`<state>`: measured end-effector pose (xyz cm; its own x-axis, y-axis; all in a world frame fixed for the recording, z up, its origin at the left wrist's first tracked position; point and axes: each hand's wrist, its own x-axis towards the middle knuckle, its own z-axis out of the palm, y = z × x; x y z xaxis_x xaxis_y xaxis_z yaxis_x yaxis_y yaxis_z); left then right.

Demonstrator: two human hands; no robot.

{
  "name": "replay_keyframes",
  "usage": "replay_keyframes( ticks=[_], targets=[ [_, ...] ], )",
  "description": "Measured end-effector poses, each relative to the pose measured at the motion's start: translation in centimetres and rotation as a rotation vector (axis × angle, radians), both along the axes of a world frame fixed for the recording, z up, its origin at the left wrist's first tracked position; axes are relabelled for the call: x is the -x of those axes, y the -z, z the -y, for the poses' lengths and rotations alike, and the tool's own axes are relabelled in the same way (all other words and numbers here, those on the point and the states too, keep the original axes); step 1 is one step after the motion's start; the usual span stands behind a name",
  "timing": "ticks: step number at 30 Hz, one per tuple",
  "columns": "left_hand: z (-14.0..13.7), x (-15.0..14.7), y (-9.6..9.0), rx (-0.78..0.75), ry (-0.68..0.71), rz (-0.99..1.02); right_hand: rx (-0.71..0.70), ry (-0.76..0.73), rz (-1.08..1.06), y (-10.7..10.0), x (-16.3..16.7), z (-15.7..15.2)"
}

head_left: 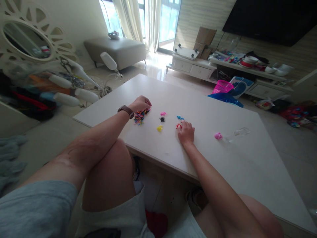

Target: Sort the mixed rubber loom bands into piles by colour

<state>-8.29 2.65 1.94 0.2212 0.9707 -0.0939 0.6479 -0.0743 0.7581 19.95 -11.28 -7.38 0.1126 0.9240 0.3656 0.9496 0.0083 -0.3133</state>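
My left hand [141, 103] is bent over a mixed heap of small, thin, multicoloured pieces [139, 119] that look like little elastic bands. Its fingertips are pinched together at the heap's far right side; what they hold is too small to make out. My right hand [186, 133] rests on the table, its fingers curled down onto a cluster of small red pieces [178, 126]. Just beyond it lies a blue cluster [180, 117]. Between my hands are a pink cluster [163, 113], a black cluster [162, 119] and a yellow cluster [159, 128].
On the right of the white table [213, 178] lies a clear bottle-like container [235, 135] with a pink end [218, 136]. A pink basket [223, 86] stands beyond the far edge. To the left is a lamp with several white shades [108, 61].
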Motion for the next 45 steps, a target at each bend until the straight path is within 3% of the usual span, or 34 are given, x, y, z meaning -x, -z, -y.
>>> replay_keyframes(
  ticks=[10, 18, 26, 45],
  targets=[
    [-0.9, 2.8, 1.0, 0.11, 0.086, -0.386, 0.002, -0.01, 0.064, -0.1, 0.0, 0.1],
    [-0.6, 2.9, 1.2, 0.138, 0.14, -0.541, -0.014, -0.018, 0.068, -0.1, -0.3, -0.1],
    [-0.2, 3.2, -0.2, 0.106, 0.135, -0.468, 0.008, -0.021, 0.085, -0.1, -0.2, 0.0],
    [0.1, 3.2, -0.3, 0.07, 0.146, -0.42, 0.022, -0.025, 0.073, -0.3, 0.0, 0.1]
  ],
)
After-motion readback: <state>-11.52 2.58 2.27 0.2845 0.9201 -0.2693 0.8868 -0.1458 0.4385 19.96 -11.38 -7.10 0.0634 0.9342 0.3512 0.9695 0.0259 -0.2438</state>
